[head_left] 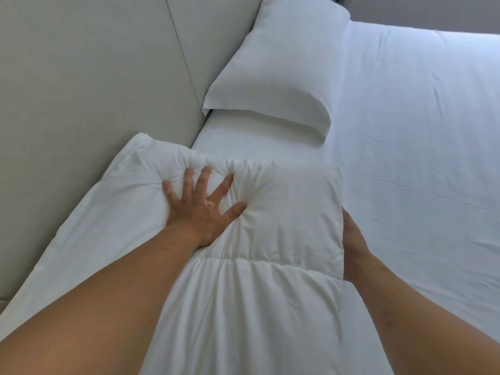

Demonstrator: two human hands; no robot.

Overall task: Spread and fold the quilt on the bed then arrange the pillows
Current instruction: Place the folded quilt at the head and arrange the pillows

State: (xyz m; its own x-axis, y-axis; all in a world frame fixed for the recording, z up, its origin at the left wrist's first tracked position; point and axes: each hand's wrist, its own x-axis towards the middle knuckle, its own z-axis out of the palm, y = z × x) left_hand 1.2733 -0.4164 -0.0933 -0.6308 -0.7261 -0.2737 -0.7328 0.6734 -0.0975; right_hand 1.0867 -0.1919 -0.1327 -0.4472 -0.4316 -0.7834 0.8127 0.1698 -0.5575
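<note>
Head view, looking down at the near left part of a bed.

Count: one quilt (270, 293), one pillow (276, 69), two bare hands, one padded headboard (94, 77) with a single seam running down it.

Quilt: white and puffy, bunched into a thick strip on the near left of the sheet (419, 117). Its far left corner lies against the headboard. A stitched line crosses it near the middle.

Pillow: white, lying at the far side, its left edge touching the headboard, apart from the quilt with bare sheet between them.

Left hand (200, 209): palm down on the far part of the quilt, fingers (201, 177) straight and spread wide, pressing a dent into the filling.

Right hand (353, 239): against the quilt's right edge, only the back of the hand and the wrist showing.

Hidden or cut off: the right hand's fingers go behind the quilt's edge, so I cannot tell whether they are curled or straight. The quilt's near end runs out of the bottom of the view. Both forearms are cut off at the near edge. The pillow's far end is clipped at the top, and the bed runs past the right side.
</note>
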